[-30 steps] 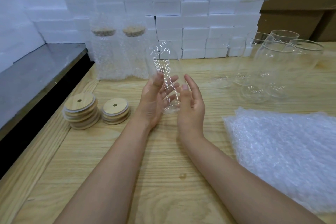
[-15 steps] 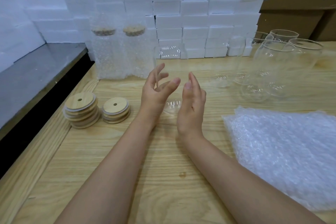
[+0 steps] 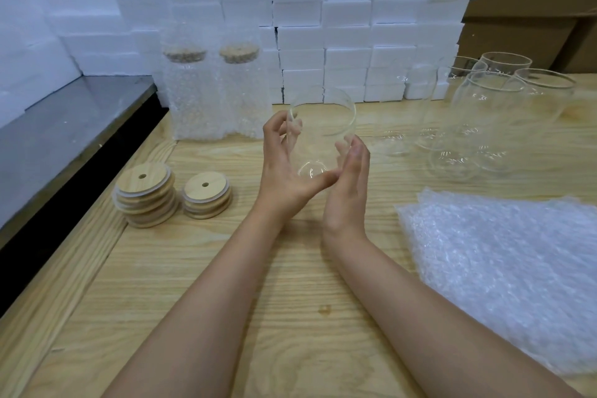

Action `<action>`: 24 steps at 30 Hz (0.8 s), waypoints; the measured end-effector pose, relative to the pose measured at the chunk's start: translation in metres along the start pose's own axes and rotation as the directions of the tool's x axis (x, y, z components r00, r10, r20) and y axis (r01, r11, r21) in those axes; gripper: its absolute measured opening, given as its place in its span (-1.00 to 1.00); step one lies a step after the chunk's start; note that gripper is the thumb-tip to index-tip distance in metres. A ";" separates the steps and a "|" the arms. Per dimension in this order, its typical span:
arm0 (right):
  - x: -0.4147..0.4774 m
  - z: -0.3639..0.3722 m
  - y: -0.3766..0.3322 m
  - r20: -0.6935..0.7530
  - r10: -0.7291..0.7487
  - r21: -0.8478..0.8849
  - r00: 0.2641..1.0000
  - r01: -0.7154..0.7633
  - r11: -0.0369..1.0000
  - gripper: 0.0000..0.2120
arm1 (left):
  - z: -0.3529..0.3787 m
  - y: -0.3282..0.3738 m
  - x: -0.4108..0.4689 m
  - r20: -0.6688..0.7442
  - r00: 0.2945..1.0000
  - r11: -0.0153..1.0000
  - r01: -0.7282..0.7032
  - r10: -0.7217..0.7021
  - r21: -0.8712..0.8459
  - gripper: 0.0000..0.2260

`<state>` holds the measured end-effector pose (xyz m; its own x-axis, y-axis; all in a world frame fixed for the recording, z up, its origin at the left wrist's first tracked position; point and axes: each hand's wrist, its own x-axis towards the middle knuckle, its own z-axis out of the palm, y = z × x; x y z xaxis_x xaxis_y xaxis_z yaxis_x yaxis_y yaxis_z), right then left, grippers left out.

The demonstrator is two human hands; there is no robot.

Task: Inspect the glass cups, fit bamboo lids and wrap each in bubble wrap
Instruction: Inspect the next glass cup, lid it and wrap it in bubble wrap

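**Cup turning upright between both hands**

Pale wooden surface (image 3: pixel 226 300) is filling the head view, with white foam blocks (image 3: pixel 323 26) stacked along the back and cardboard boxes (image 3: pixel 533 10) behind them on the right. Both hands are holding one clear cup (image 3: pixel 321 136) above the surface: the left hand (image 3: pixel 284 168) is curling its fingers around the cup's left side with the thumb under the base, and the right hand (image 3: pixel 350 184) is pressing flat against the right side. A second ago the cup was tilting and rolling between open palms; now it is sitting mouth-up, so inspection is probably finishing and a lid is likely next.

Two stacks of bamboo lids (image 3: pixel 145 194) are waiting to the left. Two wrapped cups (image 3: pixel 216 94), lids on, are standing at the back. About five bare cups (image 3: pixel 484 113) are clustering on the right, the exact count unclear through the glass. One pile of bubble wrap (image 3: pixel 500 268) is lying nearby.
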<state>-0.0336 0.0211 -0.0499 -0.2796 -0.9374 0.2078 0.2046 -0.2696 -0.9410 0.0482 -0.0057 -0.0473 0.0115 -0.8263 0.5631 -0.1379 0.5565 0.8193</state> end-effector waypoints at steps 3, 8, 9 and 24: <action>0.004 -0.001 0.001 -0.043 -0.018 0.068 0.999 0.021 0.997 -0.66 | 0.000 -0.003 -0.002 0.015 0.998 0.992 -0.060 0.058 0.109 -0.23; 0.007 -0.002 0.004 -0.025 -0.007 0.259 1.000 0.013 0.966 -0.44 | -0.001 -0.009 -0.005 0.029 0.978 0.950 -0.208 0.207 0.232 -0.13; 0.008 -0.001 0.004 -0.023 -0.011 0.282 1.000 0.017 0.959 -0.49 | -0.002 -0.010 -0.005 0.031 0.974 0.946 -0.223 0.222 0.235 -0.16; 0.007 -0.003 0.005 -0.056 -0.012 0.152 0.998 0.020 0.988 -0.46 | -0.005 -0.007 -0.006 0.035 0.973 0.909 -0.224 0.227 0.352 -0.23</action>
<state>-0.0377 0.0137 -0.0536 -0.3341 -0.9203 0.2035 0.3389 -0.3188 -0.8852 0.0542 -0.0038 -0.0560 -0.0546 -0.6811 0.7302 -0.4766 0.6603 0.5804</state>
